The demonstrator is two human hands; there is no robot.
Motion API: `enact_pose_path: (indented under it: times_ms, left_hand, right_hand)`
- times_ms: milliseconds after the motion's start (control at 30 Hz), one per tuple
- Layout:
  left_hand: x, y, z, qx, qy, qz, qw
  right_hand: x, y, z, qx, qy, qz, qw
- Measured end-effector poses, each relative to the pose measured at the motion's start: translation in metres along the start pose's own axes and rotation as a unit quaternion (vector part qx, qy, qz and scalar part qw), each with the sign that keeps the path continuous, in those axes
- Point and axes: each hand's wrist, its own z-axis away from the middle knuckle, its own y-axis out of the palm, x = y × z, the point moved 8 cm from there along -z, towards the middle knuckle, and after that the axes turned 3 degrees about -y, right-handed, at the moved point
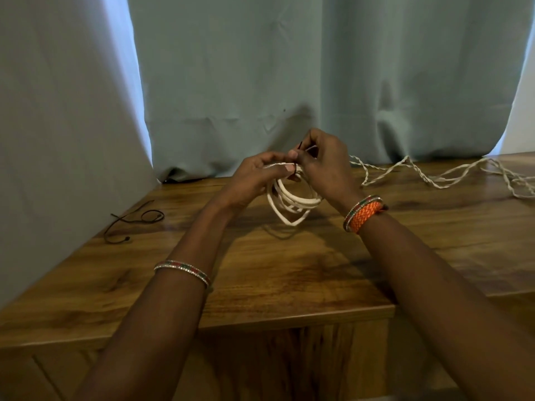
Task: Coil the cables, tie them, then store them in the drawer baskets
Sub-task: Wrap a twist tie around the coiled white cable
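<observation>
We cannot see the top of the white cable coil [292, 202], which is covered by the left hand [254, 176] and right hand [325, 164]. The thin dark tie [299, 146] pinched there is too small for us to follow. The twisted white cable [434, 176] runs off the right edge. Our view cuts off the wooden table [289, 285] at both sides.
</observation>
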Motion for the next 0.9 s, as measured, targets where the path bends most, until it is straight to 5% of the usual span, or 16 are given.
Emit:
enact_pose_path:
  times_ms: [133, 600, 900]
  left_hand:
    - [0.005, 0.003, 0.003, 0.014, -0.033, 0.063, 0.997]
    - [-0.003, 0.008, -0.001, 0.016, 0.043, -0.01, 0.999]
    - [0.009, -0.005, -0.004, -0.064, 0.048, -0.145, 0.986]
  right_hand:
    - [0.001, -0.008, 0.002, -0.031, 0.0, -0.009, 0.999]
    - [0.009, -0.015, 0.008, -0.101, -0.019, 0.097, 0.99]
    - [-0.033, 0.008, 0.006, 0.02, 0.138, -0.032, 0.99]
